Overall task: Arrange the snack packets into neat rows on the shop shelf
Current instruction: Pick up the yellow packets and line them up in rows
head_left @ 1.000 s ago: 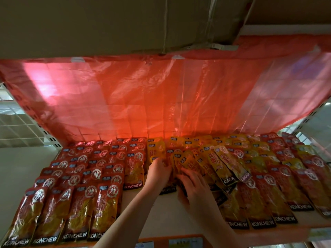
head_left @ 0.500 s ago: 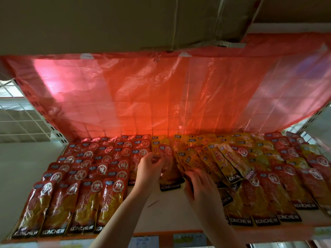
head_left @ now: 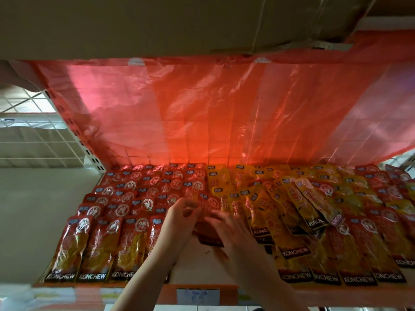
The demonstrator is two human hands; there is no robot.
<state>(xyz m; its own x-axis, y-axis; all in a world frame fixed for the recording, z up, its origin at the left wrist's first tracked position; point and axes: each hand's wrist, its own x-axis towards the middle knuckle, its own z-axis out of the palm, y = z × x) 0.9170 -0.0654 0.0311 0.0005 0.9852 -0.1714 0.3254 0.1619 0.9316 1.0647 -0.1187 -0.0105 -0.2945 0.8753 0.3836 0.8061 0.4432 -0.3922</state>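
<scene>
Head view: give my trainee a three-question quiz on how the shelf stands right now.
1. True or false: the red packets on the shelf's left side lie in overlapping rows.
2. Which packets lie askew, fanned across one another? A) the red ones at far left B) the yellow packets right of centre C) none
3. Fill in: both the left hand and the right hand are at a ___-coloured packet near the shelf's middle.

Key: 1 true; 2 B; 3 red. Motion blur hides how either hand's fingers grip it.
</scene>
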